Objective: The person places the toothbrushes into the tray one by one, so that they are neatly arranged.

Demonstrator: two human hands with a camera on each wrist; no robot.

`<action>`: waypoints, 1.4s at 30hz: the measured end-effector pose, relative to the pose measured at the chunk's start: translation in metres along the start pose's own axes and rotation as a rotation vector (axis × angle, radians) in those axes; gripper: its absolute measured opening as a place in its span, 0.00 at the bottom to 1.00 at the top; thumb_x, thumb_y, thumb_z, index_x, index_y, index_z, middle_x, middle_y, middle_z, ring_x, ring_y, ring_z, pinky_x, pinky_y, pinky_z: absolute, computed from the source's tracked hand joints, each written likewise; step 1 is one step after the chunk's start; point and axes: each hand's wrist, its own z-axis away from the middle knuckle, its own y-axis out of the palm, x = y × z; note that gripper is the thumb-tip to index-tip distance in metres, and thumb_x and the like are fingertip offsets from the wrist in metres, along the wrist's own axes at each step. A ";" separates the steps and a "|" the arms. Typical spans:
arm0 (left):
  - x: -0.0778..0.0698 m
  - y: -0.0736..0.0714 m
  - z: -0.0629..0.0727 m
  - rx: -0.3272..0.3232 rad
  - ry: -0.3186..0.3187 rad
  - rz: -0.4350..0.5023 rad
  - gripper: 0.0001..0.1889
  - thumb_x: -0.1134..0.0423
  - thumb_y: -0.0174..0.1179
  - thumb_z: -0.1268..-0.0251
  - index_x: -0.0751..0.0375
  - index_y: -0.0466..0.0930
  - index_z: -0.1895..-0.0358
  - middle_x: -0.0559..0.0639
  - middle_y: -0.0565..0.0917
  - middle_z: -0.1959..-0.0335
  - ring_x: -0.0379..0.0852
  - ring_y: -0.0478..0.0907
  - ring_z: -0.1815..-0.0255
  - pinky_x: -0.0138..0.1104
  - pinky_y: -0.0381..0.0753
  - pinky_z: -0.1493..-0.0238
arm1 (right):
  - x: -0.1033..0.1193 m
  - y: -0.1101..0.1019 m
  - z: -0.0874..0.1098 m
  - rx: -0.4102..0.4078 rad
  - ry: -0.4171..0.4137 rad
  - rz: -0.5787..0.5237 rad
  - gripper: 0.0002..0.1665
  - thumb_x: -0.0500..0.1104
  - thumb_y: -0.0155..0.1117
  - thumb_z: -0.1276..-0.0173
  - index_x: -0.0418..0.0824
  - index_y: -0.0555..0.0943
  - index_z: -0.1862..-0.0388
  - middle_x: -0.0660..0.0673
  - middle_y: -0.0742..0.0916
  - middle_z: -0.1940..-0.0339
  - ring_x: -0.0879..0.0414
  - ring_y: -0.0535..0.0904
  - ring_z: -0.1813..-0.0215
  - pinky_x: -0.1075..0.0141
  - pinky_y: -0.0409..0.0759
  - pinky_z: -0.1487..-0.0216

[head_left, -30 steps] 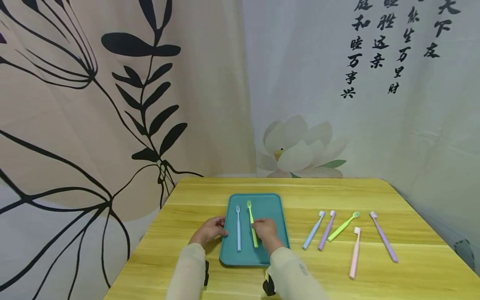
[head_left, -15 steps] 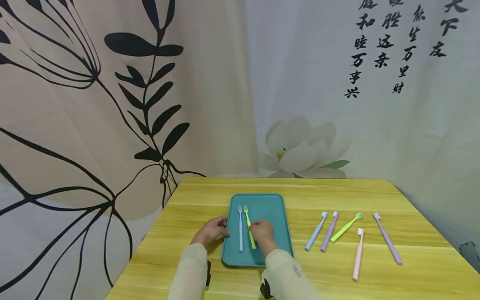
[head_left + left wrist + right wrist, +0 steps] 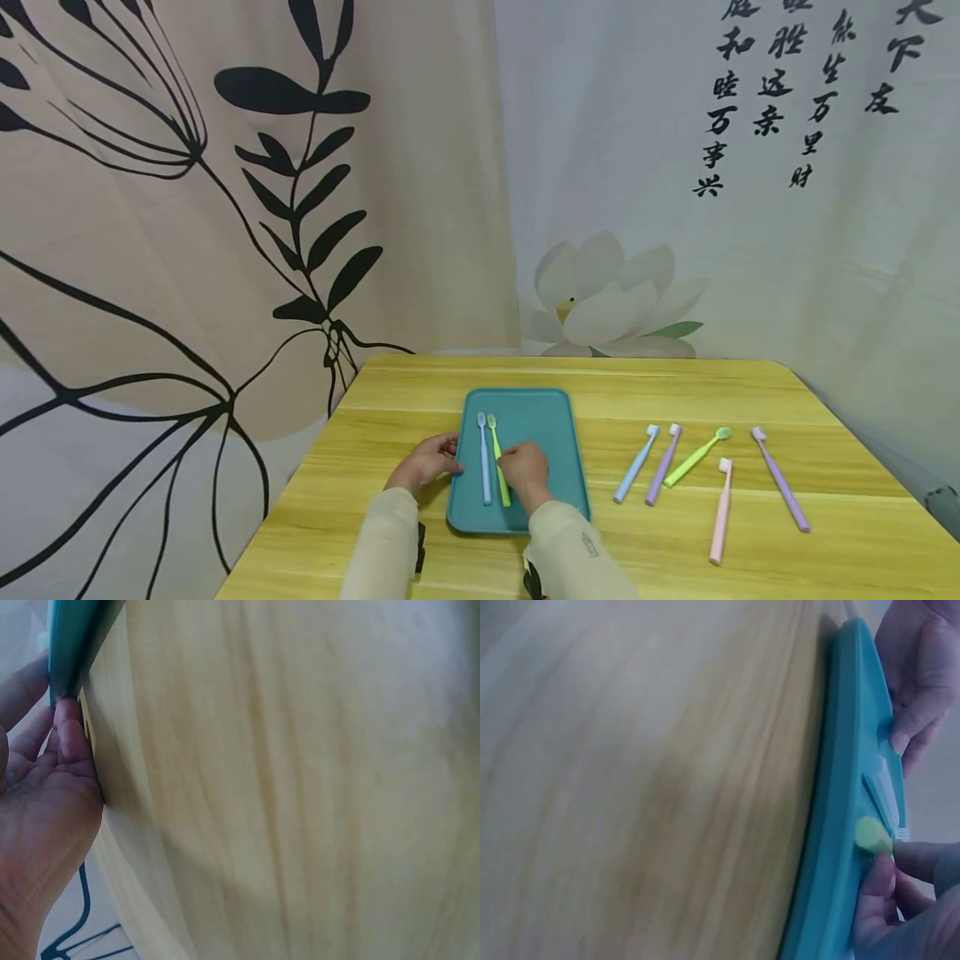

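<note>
A green toothbrush [image 3: 496, 444] is pinched in the grip of the right hand [image 3: 525, 471] within a teal tray [image 3: 532, 417], beside a blue toothbrush [image 3: 484, 458] already laid there. The tray is held by the left hand [image 3: 426, 462]; five toothbrushes [image 3: 721, 512] are left outside on the tabletop [image 3: 637, 550].

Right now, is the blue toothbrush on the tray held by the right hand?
No, the right hand pinches the lime-green toothbrush, while the blue toothbrush lies beside it on the teal tray.

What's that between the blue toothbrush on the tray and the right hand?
A green toothbrush, which the right hand pinches; the head view shows it beside the blue toothbrush.
</note>
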 end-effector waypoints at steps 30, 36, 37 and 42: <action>0.001 0.000 -0.003 -0.013 -0.033 0.020 0.33 0.76 0.66 0.42 0.69 0.69 0.31 0.57 0.76 0.51 0.53 0.72 0.50 0.49 0.71 0.40 | -0.011 -0.048 -0.026 0.167 0.003 -0.292 0.22 0.40 0.61 0.27 0.28 0.78 0.40 0.37 0.85 0.54 0.40 0.81 0.57 0.54 0.82 0.59; -0.001 0.001 -0.002 -0.021 -0.036 0.019 0.33 0.76 0.66 0.41 0.70 0.68 0.31 0.57 0.76 0.51 0.53 0.71 0.49 0.49 0.70 0.39 | -0.019 -0.076 -0.038 0.140 0.011 -0.313 0.22 0.41 0.60 0.26 0.29 0.78 0.39 0.35 0.83 0.48 0.37 0.79 0.50 0.52 0.82 0.53; -0.001 0.001 -0.002 -0.019 -0.032 0.018 0.33 0.76 0.66 0.41 0.70 0.68 0.31 0.57 0.76 0.51 0.53 0.71 0.49 0.49 0.70 0.39 | -0.021 -0.081 -0.040 0.133 0.009 -0.313 0.22 0.41 0.59 0.26 0.29 0.78 0.39 0.35 0.83 0.47 0.37 0.79 0.49 0.52 0.82 0.52; 0.000 0.001 -0.002 -0.016 -0.020 0.017 0.33 0.75 0.66 0.41 0.71 0.68 0.31 0.57 0.76 0.51 0.53 0.71 0.50 0.49 0.70 0.39 | -0.028 -0.103 -0.048 0.097 0.037 -0.315 0.22 0.42 0.59 0.25 0.31 0.77 0.38 0.35 0.82 0.47 0.38 0.77 0.49 0.49 0.80 0.49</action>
